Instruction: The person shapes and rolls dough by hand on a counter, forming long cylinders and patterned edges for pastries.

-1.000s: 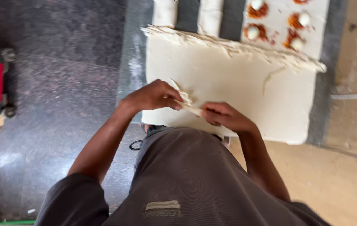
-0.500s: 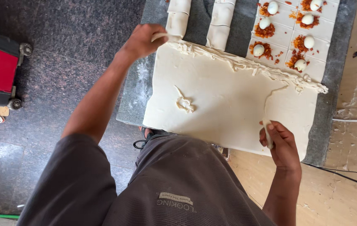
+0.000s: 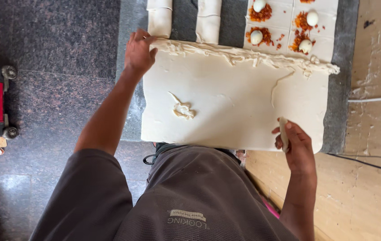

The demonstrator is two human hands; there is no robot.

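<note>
dough sheet (image 3: 235, 102): cream | filling (image 3: 262, 13): orange-red | counter (image 3: 130, 27): grey speckled

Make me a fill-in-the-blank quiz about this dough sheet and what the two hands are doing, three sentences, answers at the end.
1. The left hand rests on the far left ____ of the dough sheet.
2. The right hand holds a small piece of ____ near the sheet's near right edge.
3. Beyond the sheet, the dough squares carry orange filling and four white ____.

Missing words: corner; dough; eggs
</note>
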